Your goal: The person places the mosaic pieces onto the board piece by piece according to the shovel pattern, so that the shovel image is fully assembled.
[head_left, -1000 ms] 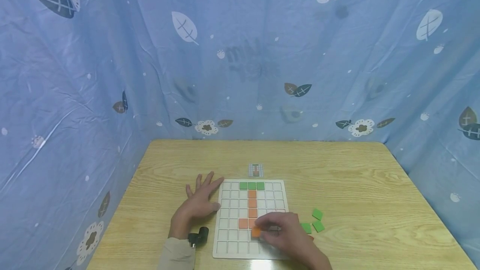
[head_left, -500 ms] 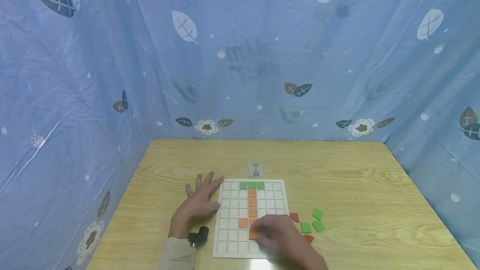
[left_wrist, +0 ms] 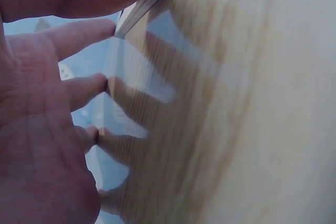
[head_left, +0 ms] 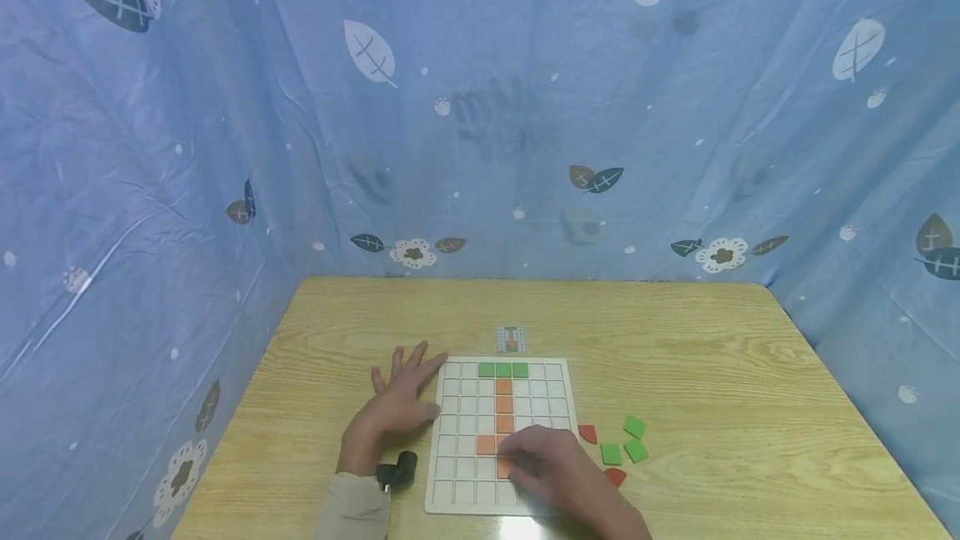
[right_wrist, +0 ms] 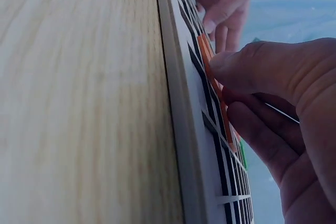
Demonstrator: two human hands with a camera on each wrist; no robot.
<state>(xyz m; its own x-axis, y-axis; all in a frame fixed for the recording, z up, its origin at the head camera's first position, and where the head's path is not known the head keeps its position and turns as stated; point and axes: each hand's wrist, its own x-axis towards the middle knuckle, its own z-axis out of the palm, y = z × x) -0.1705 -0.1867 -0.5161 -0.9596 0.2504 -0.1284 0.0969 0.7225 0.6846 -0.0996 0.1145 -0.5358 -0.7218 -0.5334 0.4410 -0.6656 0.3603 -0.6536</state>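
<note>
A white grid board (head_left: 453,492) lies on the wooden table. My right hand (head_left: 551,467) is over its lower part, thumb and fingers pinching an orange square tile (head_left: 504,467) that sits in a cell near the bottom of the orange column. In the right wrist view the thumb (right_wrist: 231,65) presses at the orange tile's edge, with the other fingers curled beside it. Part of that tile is hidden under the fingers. My left hand (head_left: 397,402) is spread flat at the board's left side; its thumb and index fingertip touch the board's edge (left_wrist: 152,1).
Three green tiles (head_left: 503,370) fill part of the top row, above a column of orange tiles (head_left: 504,405). Loose green tiles (head_left: 634,427) and red quarter-round pieces (head_left: 588,434) lie right of the board. A small patterned card (head_left: 512,339) lies behind it. Blue curtains (head_left: 517,107) surround the table.
My right hand has lowered the orange tile and moved it slightly left into a cell below the orange row, uncovering the red pieces. The left hand has stayed in place.
</note>
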